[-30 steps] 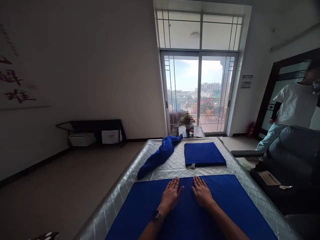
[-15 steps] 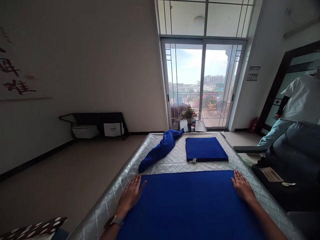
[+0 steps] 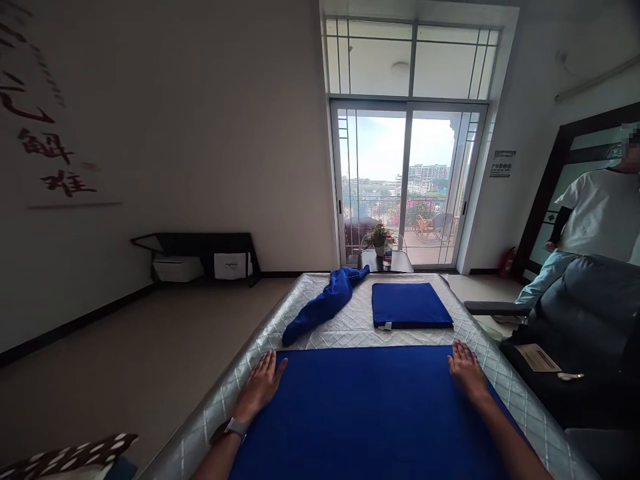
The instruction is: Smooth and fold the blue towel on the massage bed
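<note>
A large blue cloth (image 3: 365, 407) lies spread flat over the near part of a table with a silvery quilted cover (image 3: 345, 339). My left hand (image 3: 263, 385) rests flat at its far left corner, fingers stretched out, thumb on the cloth. Near the far right corner, my right hand (image 3: 467, 373) lies flat on the fabric with fingers extended. Beyond the spread cloth, a folded blue cloth (image 3: 411, 305) with a small white tag sits on the right. To its left lies a loosely bunched blue cloth (image 3: 323, 307), stretched diagonally.
A small dark table (image 3: 400, 261) with a potted plant (image 3: 379, 237) and a bottle (image 3: 387, 252) stands past the far end. A dark armchair (image 3: 585, 327) is at the right, with a person (image 3: 597, 213) behind it. A black shelf (image 3: 200, 243) stands by the left wall.
My right hand has slid a little left, inward from the cloth's right edge. My left hand stays by the left corner. The view has tilted up slightly.
</note>
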`<state>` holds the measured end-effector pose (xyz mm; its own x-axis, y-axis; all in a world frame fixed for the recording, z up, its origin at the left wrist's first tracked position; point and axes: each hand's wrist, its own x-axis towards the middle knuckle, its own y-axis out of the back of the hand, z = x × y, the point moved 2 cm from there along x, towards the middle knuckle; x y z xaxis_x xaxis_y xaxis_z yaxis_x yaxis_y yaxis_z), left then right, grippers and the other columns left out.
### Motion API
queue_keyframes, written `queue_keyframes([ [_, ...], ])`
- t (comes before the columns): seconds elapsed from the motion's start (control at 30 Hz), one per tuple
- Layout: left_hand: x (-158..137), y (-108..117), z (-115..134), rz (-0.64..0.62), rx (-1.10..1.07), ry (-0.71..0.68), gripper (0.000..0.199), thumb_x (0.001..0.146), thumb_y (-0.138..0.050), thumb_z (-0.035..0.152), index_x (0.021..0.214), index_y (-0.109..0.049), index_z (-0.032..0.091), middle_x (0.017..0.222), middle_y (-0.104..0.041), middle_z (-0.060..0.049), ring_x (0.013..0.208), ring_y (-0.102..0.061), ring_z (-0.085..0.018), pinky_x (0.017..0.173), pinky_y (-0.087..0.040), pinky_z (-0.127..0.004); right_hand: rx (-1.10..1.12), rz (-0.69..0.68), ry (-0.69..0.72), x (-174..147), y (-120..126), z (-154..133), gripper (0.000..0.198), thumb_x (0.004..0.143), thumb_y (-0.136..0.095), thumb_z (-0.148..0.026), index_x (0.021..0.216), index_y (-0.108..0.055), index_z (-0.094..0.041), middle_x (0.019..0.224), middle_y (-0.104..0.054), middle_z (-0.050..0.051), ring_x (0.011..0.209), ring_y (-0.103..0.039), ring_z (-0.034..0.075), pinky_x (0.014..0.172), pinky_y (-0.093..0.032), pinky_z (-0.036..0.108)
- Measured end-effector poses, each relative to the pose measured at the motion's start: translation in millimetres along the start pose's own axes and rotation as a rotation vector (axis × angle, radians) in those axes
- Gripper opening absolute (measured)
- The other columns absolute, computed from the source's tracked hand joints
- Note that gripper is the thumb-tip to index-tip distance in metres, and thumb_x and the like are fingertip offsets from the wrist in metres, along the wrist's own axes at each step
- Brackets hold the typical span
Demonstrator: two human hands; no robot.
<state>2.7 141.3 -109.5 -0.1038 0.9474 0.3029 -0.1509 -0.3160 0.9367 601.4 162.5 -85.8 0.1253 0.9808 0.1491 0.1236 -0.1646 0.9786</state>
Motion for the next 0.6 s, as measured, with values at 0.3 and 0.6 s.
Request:
queue_keyframes([
  [0.3,-4.8,-10.0,219.8,-0.115,-0.187,-0.384,0.073,0.104,-0.022,0.06,0.156,-0.039,0.013,0.162,-0.04,-0.013,0.152,-0.033,-0.026,0.126,-0.03,-0.044,0.148,-0.111,0.453,-23.0,-17.9,-186.6,0.064,0.103,-0.02,-0.04,0.158,-0.029,-0.009,0.166,-0.027,0.01,0.155,-0.018,0.019,0.127,-0.015,0.039],
  [0.6,-3.0,-43.8,258.5,-0.222,-0.206,-0.406,0.07,0.106,-0.016,0.052,0.155,-0.038,0.008,0.162,-0.038,-0.015,0.153,-0.03,-0.026,0.127,-0.026,-0.048,0.195,-0.152,0.484,-26.8,-40.6,-202.8,0.062,0.104,-0.02,-0.037,0.16,-0.025,-0.013,0.167,-0.022,0.008,0.155,-0.018,0.022,0.127,-0.012,0.042],
])
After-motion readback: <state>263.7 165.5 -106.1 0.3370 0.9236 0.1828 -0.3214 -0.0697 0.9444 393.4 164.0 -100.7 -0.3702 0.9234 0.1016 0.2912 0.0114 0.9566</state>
